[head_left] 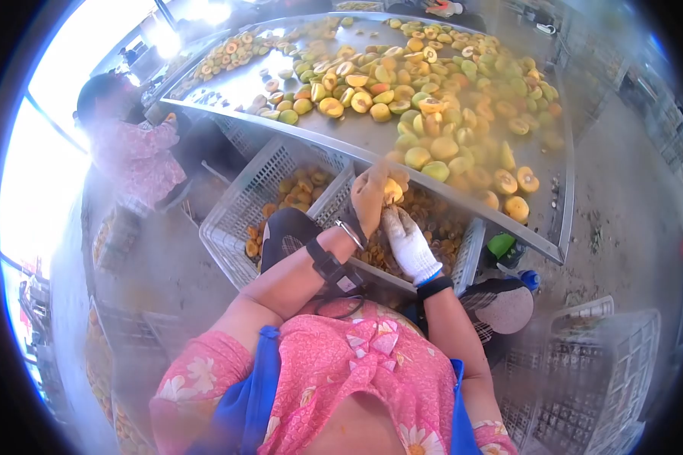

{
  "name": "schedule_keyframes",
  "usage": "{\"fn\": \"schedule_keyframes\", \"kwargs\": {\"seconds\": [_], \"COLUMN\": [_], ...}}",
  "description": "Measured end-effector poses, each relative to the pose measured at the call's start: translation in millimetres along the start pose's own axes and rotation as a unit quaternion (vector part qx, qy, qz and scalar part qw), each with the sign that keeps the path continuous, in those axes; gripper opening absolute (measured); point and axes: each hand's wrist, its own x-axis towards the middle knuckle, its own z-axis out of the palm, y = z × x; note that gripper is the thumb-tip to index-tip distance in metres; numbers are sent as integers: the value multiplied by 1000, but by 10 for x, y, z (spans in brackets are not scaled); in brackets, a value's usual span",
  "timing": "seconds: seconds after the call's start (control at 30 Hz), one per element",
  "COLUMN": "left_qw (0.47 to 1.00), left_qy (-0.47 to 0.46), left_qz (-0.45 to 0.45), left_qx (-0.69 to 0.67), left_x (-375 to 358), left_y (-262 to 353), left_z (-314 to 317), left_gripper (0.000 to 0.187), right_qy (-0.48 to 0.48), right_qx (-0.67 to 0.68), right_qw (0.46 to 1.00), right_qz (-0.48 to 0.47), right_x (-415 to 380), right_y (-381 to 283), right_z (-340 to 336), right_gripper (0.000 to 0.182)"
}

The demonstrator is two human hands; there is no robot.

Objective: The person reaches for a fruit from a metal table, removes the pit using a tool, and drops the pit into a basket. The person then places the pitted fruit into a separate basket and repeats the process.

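My left hand (368, 199), bare and with a band at the wrist, is closed around a yellow-orange apricot (392, 191) just in front of the table edge. Directly below it, my right hand (408, 244) wears a white glove with stained fingertips. Its fingers are drawn together at the apricot's underside; what they pinch is hidden. Under both hands, a crate (472, 250) holds many brownish-orange pieces too small to make out. Halved and whole apricots (440, 148) are heaped on the metal table (357, 136) beyond my hands.
The metal rim (463, 208) runs between me and the heap. A white crate (228, 227) with apricots stands at my left knee. More crates (607, 371) are at the lower right. Another person (140, 152) sits at the left, and a co-worker's hand (444, 9) shows across the table.
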Motion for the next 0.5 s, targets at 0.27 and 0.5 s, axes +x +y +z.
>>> {"fn": "schedule_keyframes", "kwargs": {"seconds": [0.27, 0.5], "left_qw": [961, 975], "left_qy": [-175, -177], "left_qz": [-99, -101], "left_qx": [191, 94], "left_x": [81, 71], "left_y": [392, 258], "left_z": [-82, -157], "left_gripper": [68, 69], "right_qy": [-84, -162], "right_qx": [141, 359], "right_qw": [982, 894], "right_qz": [92, 214], "right_x": [-55, -101], "right_y": [23, 31], "right_z": [32, 14], "right_gripper": [34, 36]}}
